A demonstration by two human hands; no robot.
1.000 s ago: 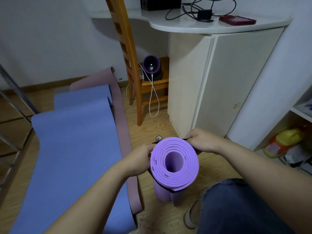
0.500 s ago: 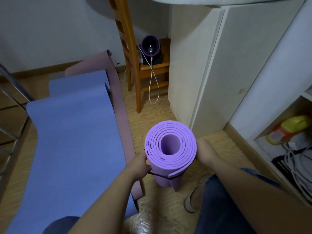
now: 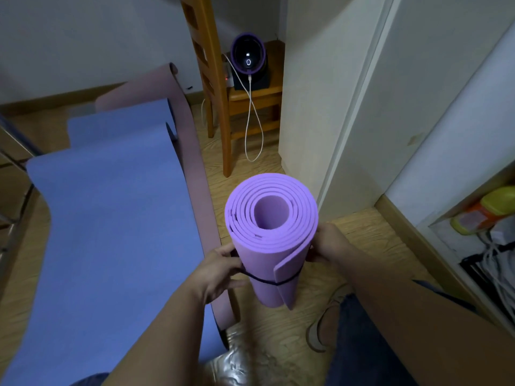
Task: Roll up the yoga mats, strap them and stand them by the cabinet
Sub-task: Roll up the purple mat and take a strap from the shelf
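A rolled purple yoga mat [image 3: 271,235] stands upright on the wooden floor in front of me, its spiral end facing up. A thin black strap [image 3: 267,281] circles it low down. My left hand [image 3: 220,270] pinches the strap at the roll's left side. My right hand [image 3: 328,243] grips the roll's right side at about the same height. The cream cabinet [image 3: 334,107] rises just behind and right of the roll. A blue mat [image 3: 117,218] lies unrolled on the floor to the left, on top of a pink mat [image 3: 195,151].
A wooden chair [image 3: 214,87] stands behind the roll, with a purple device [image 3: 248,55] and a white cable [image 3: 253,126] on its seat. A low shelf at the right holds a yellow bottle [image 3: 496,204] and cords. My shoe [image 3: 320,327] is near the roll.
The strap has slid from the roll's top edge down to its lower part. Both hands have moved down the roll's sides with it. My view has tilted down and closer.
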